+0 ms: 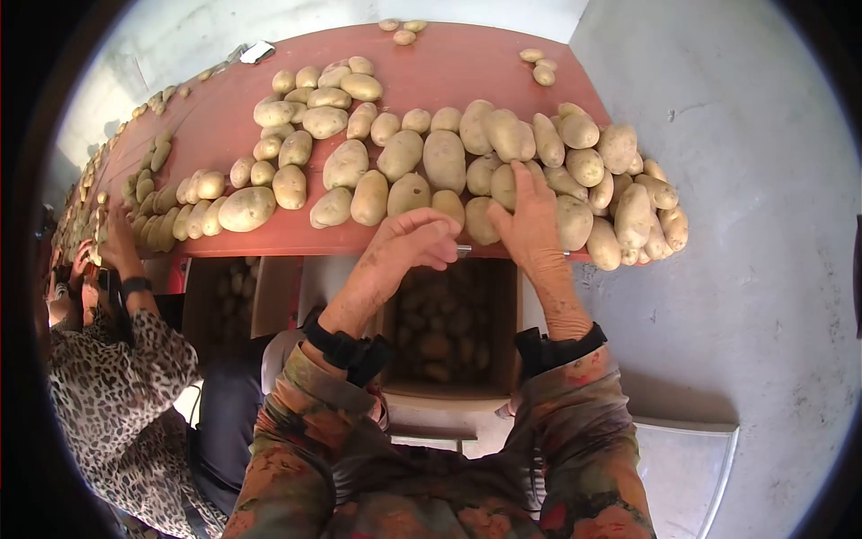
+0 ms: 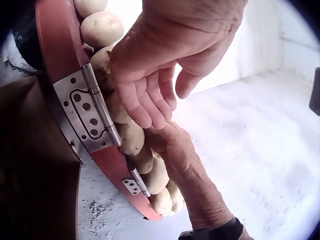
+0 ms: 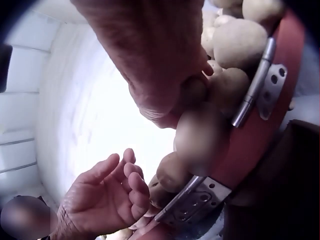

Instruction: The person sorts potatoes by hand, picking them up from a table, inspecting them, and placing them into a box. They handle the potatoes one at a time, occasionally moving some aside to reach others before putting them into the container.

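Observation:
Many potatoes lie in rows along a red table's front edge. In the head view my left hand point(image 1: 409, 242) hovers at that edge, close by a potato with a dark spot point(image 1: 409, 195). Its fingers hang loosely bent with nothing in them, as the left wrist view also shows for the left hand point(image 2: 170, 60). Farther right, my right hand point(image 1: 530, 225) reaches over the rows, fingers extended across the potatoes and thumb spread beside a potato point(image 1: 504, 186). In the right wrist view the right hand point(image 3: 155, 65) hides most of its fingers and the potatoes under them.
A red table point(image 1: 431, 67) carries a potato pile point(image 1: 633, 216) at its right end. Beneath stands a cardboard box point(image 1: 449, 388) of potatoes. Metal hinges point(image 2: 87, 110) line the table's edge. At left, another person in a leopard-print top point(image 1: 126, 386) handles potatoes. A grey wall point(image 1: 736, 225) bounds the right.

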`<state>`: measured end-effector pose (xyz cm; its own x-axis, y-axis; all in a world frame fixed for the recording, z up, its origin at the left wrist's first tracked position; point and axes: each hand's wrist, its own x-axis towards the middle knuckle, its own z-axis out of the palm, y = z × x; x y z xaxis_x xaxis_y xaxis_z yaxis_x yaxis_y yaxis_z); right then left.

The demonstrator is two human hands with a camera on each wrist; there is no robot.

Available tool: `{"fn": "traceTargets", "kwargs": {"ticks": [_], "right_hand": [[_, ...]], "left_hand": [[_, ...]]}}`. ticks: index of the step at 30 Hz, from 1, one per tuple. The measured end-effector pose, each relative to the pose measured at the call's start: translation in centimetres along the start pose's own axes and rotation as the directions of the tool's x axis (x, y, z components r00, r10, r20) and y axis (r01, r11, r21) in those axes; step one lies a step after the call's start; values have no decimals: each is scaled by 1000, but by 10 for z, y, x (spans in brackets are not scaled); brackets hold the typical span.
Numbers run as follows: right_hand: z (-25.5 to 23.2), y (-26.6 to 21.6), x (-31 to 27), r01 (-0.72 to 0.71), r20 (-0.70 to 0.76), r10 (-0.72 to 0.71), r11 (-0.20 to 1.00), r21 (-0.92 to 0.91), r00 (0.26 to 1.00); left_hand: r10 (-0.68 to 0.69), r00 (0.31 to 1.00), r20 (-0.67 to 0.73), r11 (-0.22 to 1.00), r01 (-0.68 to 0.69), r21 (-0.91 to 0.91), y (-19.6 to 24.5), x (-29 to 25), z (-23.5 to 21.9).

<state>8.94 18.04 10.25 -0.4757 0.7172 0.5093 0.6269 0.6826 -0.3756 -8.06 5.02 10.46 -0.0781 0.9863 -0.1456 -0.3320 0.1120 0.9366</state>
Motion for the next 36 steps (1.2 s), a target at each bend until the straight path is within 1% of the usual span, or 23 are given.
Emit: {"fn": "traceTargets", "kwargs": {"ticks": [2,4,6,8,10,12,14,15,16,18,19,20,22,23,24,25,26,27,29,30,32,34,36], "right_hand": [[-10,-2,7,-30,9,29,997,67,1000],[-29,-14,12,-137,54,126,936,324,991],[-43,-28,14,-151,58,140,915,374,988],[-47,-37,12,-164,64,151,890,425,986],[-42,-45,8,-17,48,-10,846,533,999],[-32,-55,0,130,50,-191,816,564,980],[-31,-68,-1,276,132,-411,784,556,902],[-31,-74,-1,278,123,-424,760,588,898],[-32,-73,3,286,115,-428,758,586,897],[-33,-65,8,168,78,-259,798,579,963],[-34,-57,16,158,-5,-185,825,542,983],[-31,-46,22,136,-44,-130,876,464,991],[-24,-25,32,108,-91,-78,915,388,993],[-20,-17,36,91,-118,-61,959,270,991],[-16,-9,39,69,-146,-47,987,147,988],[-12,-6,42,110,-162,-95,991,81,982],[-8,-5,43,110,-159,-95,990,85,983],[-8,-8,44,131,-80,-119,980,153,990],[-5,-16,43,138,5,-142,964,227,990],[-4,-23,41,176,52,-196,950,259,979],[1,-33,34,188,123,-233,934,303,965],[12,-37,28,339,112,-353,932,129,929],[21,-34,28,333,93,-347,933,136,933]], "left_hand": [[2,1000,-9,999,-2,-48,-2,1,-4],[17,1000,-14,995,-18,-93,-2,3,-7],[-23,1000,-17,953,17,-301,-3,3,-6],[19,999,28,956,-10,-292,-5,5,-7],[43,999,-9,929,-43,-367,-3,4,1],[137,990,24,916,-117,-383,-4,3,2],[185,965,-185,827,-255,-501,9,-2,10],[224,916,-333,842,-353,-407,9,-1,10],[233,915,-330,842,-360,-403,11,-3,2],[65,994,-84,970,-82,-229,13,-10,-19],[-17,998,-54,977,5,-212,28,-18,-10],[-12,998,-58,978,-1,-210,34,-23,-8],[-139,961,241,977,93,192,37,-30,-5],[-103,953,284,966,27,258,29,-26,-5],[-104,954,283,965,28,260,25,-25,-5],[-137,962,237,933,45,358,21,-24,-5],[-170,968,185,890,70,451,19,-22,-6],[-173,969,178,889,76,452,15,-20,-7],[126,983,134,773,-182,608,4,-16,-10],[115,985,130,776,-171,607,0,-12,-12],[284,951,120,679,-288,675,-7,-7,-18],[206,975,80,748,-210,630,0,-10,-18],[138,989,48,801,-140,583,5,-11,-18]]}}
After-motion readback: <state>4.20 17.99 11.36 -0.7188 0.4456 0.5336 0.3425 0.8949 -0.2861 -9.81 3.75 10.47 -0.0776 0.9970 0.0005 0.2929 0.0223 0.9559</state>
